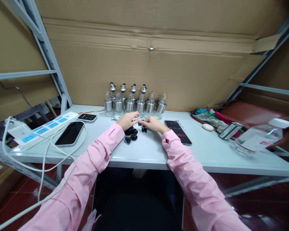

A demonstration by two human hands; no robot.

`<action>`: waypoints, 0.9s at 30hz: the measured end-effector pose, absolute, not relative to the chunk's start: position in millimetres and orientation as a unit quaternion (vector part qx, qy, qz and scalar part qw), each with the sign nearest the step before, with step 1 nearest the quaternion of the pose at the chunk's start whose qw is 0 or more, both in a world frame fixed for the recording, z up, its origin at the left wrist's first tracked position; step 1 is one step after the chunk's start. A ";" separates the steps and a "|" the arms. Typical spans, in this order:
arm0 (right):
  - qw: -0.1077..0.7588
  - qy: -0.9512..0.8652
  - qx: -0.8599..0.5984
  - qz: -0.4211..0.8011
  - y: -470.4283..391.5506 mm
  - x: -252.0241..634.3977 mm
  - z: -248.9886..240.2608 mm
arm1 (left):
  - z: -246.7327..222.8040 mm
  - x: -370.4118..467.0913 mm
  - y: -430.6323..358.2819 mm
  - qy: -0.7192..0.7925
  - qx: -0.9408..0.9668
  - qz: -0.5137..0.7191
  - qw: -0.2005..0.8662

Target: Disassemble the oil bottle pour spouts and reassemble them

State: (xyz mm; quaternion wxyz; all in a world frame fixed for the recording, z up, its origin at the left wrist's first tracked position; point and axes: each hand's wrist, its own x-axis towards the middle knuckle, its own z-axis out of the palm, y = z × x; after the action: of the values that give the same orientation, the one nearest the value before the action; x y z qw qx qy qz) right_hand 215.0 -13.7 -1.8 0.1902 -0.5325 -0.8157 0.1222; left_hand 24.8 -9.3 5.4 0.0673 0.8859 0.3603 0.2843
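My left hand is closed, with a small silvery piece at its fingertips; its kind is too small to make out. Close beside it, my right hand is pinched, its fingertips meeting the left ones near a small dark part. What the right fingers hold is mostly hidden. Several black plastic caps and small parts lie in a loose pile below the left hand. More small black pieces sit between the hands. Behind them stand rows of glass bottles with metal bands; several at the back wear pourer spouts.
A phone showing a timer lies right of my hands. Leftward are a power strip, another phone, a small black-faced device and looping white cables. A plastic water bottle and a small box stand at right. Cardboard walls the back.
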 end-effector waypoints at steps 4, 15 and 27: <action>0.194 -0.830 -0.513 0.095 -12.8 215.6 -2.0 | 6.6 24.9 -10.7 0.366 0.885 0.280 0.061; 0.186 -0.823 -0.527 0.102 -8.1 221.9 -3.9 | 7.2 24.7 -11.1 0.366 0.886 0.281 0.055; 0.171 -0.827 -0.522 0.116 -6.4 224.6 -3.5 | 7.0 24.4 -11.2 0.366 0.886 0.279 0.056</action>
State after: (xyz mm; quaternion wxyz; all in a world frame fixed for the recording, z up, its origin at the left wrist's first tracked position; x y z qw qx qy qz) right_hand 224.6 -6.4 -3.5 0.1714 -0.5225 -0.8272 0.1158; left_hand 24.4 -11.2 7.0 0.0563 0.8861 0.3656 0.2794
